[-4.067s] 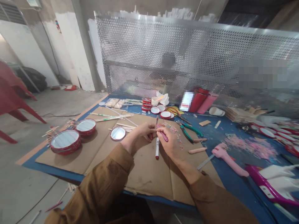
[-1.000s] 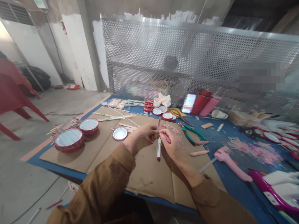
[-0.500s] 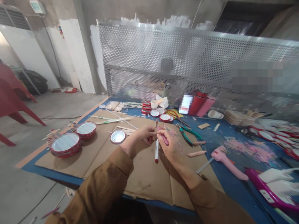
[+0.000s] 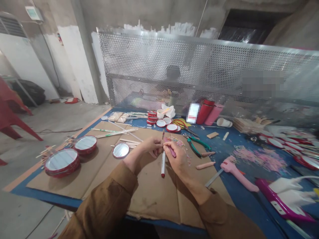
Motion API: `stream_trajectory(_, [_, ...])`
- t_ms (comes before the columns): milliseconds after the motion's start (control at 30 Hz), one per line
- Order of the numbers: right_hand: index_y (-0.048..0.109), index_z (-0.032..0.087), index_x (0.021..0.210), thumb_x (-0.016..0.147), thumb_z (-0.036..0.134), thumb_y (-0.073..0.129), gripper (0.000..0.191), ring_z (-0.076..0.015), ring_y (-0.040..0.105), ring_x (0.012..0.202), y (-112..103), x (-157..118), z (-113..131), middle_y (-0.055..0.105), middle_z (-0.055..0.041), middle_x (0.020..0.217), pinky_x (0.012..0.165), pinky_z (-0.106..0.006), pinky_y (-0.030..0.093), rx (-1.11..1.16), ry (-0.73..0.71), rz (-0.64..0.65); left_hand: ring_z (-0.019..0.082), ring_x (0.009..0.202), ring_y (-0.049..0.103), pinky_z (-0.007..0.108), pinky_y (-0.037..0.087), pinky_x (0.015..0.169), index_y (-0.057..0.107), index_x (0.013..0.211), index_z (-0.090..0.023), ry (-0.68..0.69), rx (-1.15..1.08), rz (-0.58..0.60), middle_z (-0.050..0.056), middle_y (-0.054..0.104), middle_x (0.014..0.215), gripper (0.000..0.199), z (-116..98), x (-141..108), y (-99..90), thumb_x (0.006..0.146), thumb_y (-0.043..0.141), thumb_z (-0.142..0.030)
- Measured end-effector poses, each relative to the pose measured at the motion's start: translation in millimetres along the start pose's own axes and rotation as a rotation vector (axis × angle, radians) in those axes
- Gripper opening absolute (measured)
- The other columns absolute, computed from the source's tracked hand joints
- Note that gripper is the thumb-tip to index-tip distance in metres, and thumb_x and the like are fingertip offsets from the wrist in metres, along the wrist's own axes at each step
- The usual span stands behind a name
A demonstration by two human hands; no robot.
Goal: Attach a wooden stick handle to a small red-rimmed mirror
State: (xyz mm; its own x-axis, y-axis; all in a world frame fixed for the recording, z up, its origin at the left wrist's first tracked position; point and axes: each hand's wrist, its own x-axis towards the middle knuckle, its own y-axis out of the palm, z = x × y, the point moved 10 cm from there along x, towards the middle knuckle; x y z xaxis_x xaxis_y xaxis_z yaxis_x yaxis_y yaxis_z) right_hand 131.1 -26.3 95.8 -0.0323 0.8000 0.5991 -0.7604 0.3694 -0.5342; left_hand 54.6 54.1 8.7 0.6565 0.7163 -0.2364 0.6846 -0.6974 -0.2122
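Hands are holding a white marker (image 4: pixel 162 165) above a cardboard sheet (image 4: pixel 152 205).
The left hand (image 4: pixel 146 149) is curling closed around it; the right hand (image 4: pixel 176 160) is pinching a magenta stick (image 4: pixel 171 152) just beside it.

Round red-rimmed mirrors (image 4: pixel 62 162) placed left on flattened brown cardboard (image 4: pixel 154 205); green-handled steel pliers (image 4: pixel 194 146) set right on blue tabletop (image 4: pixel 219 149); perforated metal panel (image 4: pixel 159 66) behind.

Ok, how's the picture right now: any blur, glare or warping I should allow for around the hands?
Head view: the left hand, right hand and marker look fairly sharp; the metal screen bows with wide-angle distortion and glares along its top edge; the mirror shines bright.
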Motion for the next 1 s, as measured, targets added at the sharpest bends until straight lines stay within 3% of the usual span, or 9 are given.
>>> stream_trajectory(700, [0.062,0.021,0.085,0.092,0.029,0.048,0.018,-0.0155,0.057,0.063,-2.0,0.1,1.7,0.064,-0.0015,0.071,0.061,-0.027,0.043,0.015,-0.003,-0.017,0.011,0.043,0.054,0.023,0.045,0.044,0.052,0.068,-0.016,0.013,0.019,-0.016,-0.003,0.052,0.050,0.037,-3.6,-0.7,0.4,0.072,0.068,-0.049])
stream_trajectory(1000, [0.062,0.021,0.087,0.092,0.028,0.049,0.016,-0.0175,0.060,0.073,-9.0,0.2,4.8,0.067,-0.0034,0.078,0.068,-0.028,0.046,0.035,-0.023,-0.058,0.011,0.042,0.053,0.023,0.046,0.044,0.059,0.074,-0.013,0.004,0.063,-0.031,-0.002,0.053,0.049,0.032,5.1,5.7,-2.8,0.075,0.065,-0.044])
